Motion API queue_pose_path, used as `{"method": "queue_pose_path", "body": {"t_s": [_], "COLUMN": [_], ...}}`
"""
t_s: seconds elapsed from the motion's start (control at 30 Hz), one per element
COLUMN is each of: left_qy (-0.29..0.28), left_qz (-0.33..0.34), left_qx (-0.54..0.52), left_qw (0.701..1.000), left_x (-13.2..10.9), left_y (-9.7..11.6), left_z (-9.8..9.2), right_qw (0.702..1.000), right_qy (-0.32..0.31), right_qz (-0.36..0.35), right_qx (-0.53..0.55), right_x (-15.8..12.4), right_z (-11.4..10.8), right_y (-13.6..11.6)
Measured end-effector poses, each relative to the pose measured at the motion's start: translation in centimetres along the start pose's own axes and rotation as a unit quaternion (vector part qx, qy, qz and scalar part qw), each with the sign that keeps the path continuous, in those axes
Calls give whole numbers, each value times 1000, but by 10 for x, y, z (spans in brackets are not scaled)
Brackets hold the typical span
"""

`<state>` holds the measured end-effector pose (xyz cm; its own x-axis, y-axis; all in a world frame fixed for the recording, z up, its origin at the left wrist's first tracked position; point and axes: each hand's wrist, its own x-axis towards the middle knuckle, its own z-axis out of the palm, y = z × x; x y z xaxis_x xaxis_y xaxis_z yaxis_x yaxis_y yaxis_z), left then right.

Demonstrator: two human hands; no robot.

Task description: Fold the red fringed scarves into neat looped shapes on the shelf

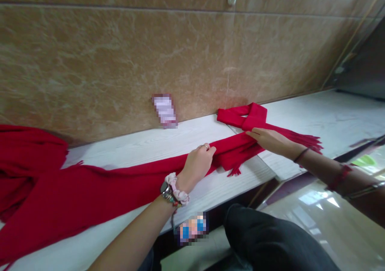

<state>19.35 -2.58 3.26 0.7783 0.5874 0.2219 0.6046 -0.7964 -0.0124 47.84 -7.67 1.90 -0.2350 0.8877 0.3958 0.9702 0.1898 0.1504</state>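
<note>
A long red scarf (pixel 120 189) runs along the bench, wide and flat at the left and gathered narrow toward the right. My left hand (pixel 198 164) is closed on its upper edge near the middle, fingers curled round the cloth. Farther right, my right hand (pixel 269 140) pinches the narrow part between thumb and fingers. A fringed end hangs below the cloth between the two hands. Just beyond my right hand lies another red scarf (pixel 257 114), folded over in a loop with its fringe pointing right.
A heap of red cloth (pixel 27 154) lies at the far left. A white wood-grain bench (pixel 303 114) stands against the brown marbled wall (pixel 120 62). One blurred phone-like object (pixel 165 110) leans on the wall; another (pixel 192 229) hangs below the bench's front edge. A dark-clothed leg (pixel 270 239) is below.
</note>
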Motion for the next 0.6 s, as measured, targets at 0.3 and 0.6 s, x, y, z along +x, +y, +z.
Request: {"method": "queue_pose_path", "body": {"t_s": [0.3, 0.6], "left_qy": [31, -31], "left_qz": [9, 31], "left_qx": [-23, 29], "left_qw": [999, 999], "left_x": [-5, -4], "left_y": [28, 32], "left_z": [2, -1], "right_qw": [998, 993], "right_qy": [-10, -78], "right_qz": [3, 9], "right_qx": [63, 87], "right_x": [-12, -26], "right_z": [1, 8], "right_y": [19, 22]}}
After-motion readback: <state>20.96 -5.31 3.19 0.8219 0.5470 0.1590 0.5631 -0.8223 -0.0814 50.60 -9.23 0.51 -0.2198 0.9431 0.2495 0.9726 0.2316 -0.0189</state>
